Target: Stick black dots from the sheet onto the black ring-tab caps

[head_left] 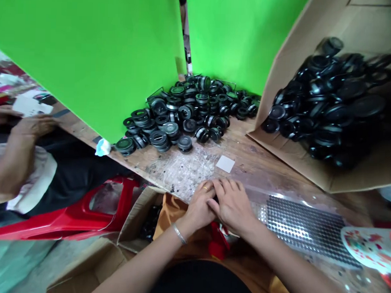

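Although visible only from above, recorded left hand (201,206) and right hand (233,205) close together at the near edge of a wooden table (246,148), both curled inward and narrow, with fingers meeting or nearly so. Noted something dark (216,199) in the gap between them; cannot tell whether gripped or merely in shadow. Judged drawn in near the body for steadiness over close work.

Located small pale square (225,163) flat on the table, just beyond the fingers, touching neither hand; likely placed there for short reach. Located black round parts (170,129) heaped farther back, some stacked flat, others tipped on edge, in front of green panels (89,53). Presumed backed by these to check rolling.

Found further black pieces (315,110) inside a cardboard box (291,167) at right, set with open side facing the table; probably so turned for access by hand. Observed patterned sheet (303,229) lying beside the right forearm, for reasons not evident. Observed red object (218,245) below the hands, too obscured to identify. Noted at far left a co-worker's hand (34,124) at a flat white piece (32,107), well apart.
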`<state>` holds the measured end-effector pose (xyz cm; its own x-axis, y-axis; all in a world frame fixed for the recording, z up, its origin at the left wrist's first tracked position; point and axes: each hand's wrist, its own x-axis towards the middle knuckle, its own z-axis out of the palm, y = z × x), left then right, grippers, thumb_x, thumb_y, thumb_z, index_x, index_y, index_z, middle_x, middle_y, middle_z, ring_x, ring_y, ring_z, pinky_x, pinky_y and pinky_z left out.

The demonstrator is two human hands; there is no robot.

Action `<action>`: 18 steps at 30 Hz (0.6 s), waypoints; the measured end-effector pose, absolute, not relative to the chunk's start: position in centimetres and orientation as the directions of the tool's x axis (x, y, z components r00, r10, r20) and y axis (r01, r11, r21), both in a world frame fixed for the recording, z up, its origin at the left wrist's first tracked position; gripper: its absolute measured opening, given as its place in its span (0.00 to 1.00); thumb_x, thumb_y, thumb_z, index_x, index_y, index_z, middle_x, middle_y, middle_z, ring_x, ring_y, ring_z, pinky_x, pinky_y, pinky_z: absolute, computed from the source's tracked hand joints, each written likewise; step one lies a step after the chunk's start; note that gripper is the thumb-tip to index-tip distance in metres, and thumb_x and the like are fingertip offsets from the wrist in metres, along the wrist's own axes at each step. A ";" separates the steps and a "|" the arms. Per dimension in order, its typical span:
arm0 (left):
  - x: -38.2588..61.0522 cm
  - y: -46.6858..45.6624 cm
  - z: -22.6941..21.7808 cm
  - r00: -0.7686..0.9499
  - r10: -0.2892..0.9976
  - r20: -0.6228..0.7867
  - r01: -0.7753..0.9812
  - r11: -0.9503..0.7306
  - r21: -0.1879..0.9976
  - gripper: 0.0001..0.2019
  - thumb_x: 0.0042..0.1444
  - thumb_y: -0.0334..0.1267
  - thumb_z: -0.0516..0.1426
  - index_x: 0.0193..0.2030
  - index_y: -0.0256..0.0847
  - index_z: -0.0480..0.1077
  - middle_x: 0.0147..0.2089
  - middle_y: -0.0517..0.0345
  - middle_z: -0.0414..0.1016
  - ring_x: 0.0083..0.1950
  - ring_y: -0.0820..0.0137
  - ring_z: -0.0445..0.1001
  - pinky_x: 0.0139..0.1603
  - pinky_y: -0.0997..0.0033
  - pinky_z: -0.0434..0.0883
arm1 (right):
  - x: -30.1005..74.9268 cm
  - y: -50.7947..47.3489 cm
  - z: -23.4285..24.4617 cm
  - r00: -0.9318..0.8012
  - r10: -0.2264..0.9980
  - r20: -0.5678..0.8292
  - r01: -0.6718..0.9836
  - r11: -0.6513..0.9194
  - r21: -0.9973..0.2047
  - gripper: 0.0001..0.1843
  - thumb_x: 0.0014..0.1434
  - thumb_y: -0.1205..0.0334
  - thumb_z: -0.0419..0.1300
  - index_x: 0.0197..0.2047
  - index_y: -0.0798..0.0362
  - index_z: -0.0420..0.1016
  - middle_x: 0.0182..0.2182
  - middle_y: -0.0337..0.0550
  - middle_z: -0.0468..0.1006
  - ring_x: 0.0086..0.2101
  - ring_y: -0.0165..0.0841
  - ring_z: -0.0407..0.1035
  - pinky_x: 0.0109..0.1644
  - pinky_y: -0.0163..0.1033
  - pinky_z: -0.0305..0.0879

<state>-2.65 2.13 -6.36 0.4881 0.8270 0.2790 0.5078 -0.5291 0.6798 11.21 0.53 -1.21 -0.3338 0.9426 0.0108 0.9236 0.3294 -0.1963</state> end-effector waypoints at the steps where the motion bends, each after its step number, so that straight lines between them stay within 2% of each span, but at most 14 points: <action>1: -2.6 2.1 -6.4 0.480 0.834 0.271 0.526 -0.521 0.672 0.19 0.54 0.32 0.57 0.54 0.41 0.71 0.54 0.47 0.73 0.58 0.57 0.68 0.64 0.50 0.63 | 11.2 0.6 -1.8 -0.328 0.945 0.009 0.921 0.322 -0.218 0.31 0.68 0.47 0.48 0.66 0.58 0.62 0.61 0.58 0.68 0.59 0.50 0.60 0.60 0.56 0.55; 5: -2.4 2.0 -6.5 0.446 0.855 0.267 0.558 -0.498 0.664 0.19 0.53 0.37 0.60 0.53 0.41 0.73 0.54 0.47 0.73 0.57 0.56 0.68 0.62 0.51 0.65 | 12.3 1.1 -2.9 -0.351 0.936 -0.012 0.867 0.320 -0.382 0.32 0.69 0.47 0.45 0.70 0.55 0.56 0.68 0.53 0.59 0.66 0.46 0.51 0.68 0.56 0.47; 7: -2.3 1.9 -6.3 0.440 0.860 0.259 0.560 -0.488 0.670 0.20 0.50 0.42 0.64 0.51 0.42 0.74 0.53 0.49 0.73 0.56 0.56 0.68 0.60 0.52 0.66 | 13.2 1.6 -2.7 -0.360 0.933 -0.007 0.794 0.302 -0.527 0.31 0.71 0.49 0.39 0.71 0.54 0.52 0.69 0.50 0.58 0.67 0.40 0.51 0.69 0.53 0.49; 9: -2.3 1.7 -6.1 0.442 0.863 0.244 0.562 -0.478 0.675 0.24 0.48 0.48 0.66 0.52 0.43 0.73 0.52 0.51 0.74 0.55 0.56 0.68 0.59 0.53 0.66 | 13.7 2.3 -2.3 -0.278 0.959 0.058 0.741 0.253 -0.622 0.31 0.71 0.51 0.36 0.71 0.55 0.51 0.68 0.52 0.59 0.66 0.37 0.54 0.68 0.50 0.53; 11: -2.3 1.6 -6.1 0.443 0.865 0.238 0.564 -0.475 0.676 0.29 0.47 0.52 0.67 0.54 0.44 0.72 0.52 0.52 0.74 0.56 0.56 0.67 0.61 0.53 0.65 | 13.5 2.8 -2.1 -0.163 0.972 0.167 0.771 0.231 -0.593 0.31 0.70 0.52 0.38 0.71 0.56 0.52 0.67 0.55 0.59 0.66 0.39 0.53 0.69 0.53 0.51; 13: -2.2 1.6 -6.4 0.433 0.869 0.239 0.574 -0.470 0.670 0.28 0.47 0.52 0.66 0.53 0.42 0.73 0.53 0.50 0.74 0.57 0.55 0.67 0.63 0.54 0.64 | 12.5 3.2 -2.4 -0.138 0.965 0.223 0.848 0.231 -0.476 0.30 0.69 0.54 0.40 0.70 0.57 0.54 0.67 0.57 0.59 0.68 0.44 0.49 0.69 0.59 0.46; 16: -1.9 1.5 -7.1 0.420 0.877 0.231 0.601 -0.460 0.654 0.30 0.47 0.51 0.65 0.55 0.38 0.71 0.53 0.45 0.73 0.60 0.51 0.66 0.66 0.53 0.61 | 11.0 3.4 -3.5 -0.157 0.974 0.164 0.921 0.204 -0.332 0.30 0.69 0.54 0.40 0.68 0.60 0.57 0.66 0.61 0.60 0.68 0.50 0.46 0.68 0.63 0.46; 18: -1.6 1.4 -7.2 0.424 0.878 0.222 0.609 -0.457 0.648 0.35 0.45 0.52 0.66 0.58 0.36 0.68 0.56 0.41 0.71 0.62 0.48 0.64 0.66 0.50 0.60 | 10.6 3.6 -4.2 -0.139 0.980 0.145 0.928 0.180 -0.327 0.30 0.69 0.52 0.40 0.68 0.60 0.58 0.65 0.61 0.61 0.68 0.51 0.47 0.67 0.63 0.47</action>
<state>-1.56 1.39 -7.24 0.4235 0.8783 0.2218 0.6092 -0.4573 0.6478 10.59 3.56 -4.19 -0.1391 0.9796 0.1449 0.9278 0.1801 -0.3266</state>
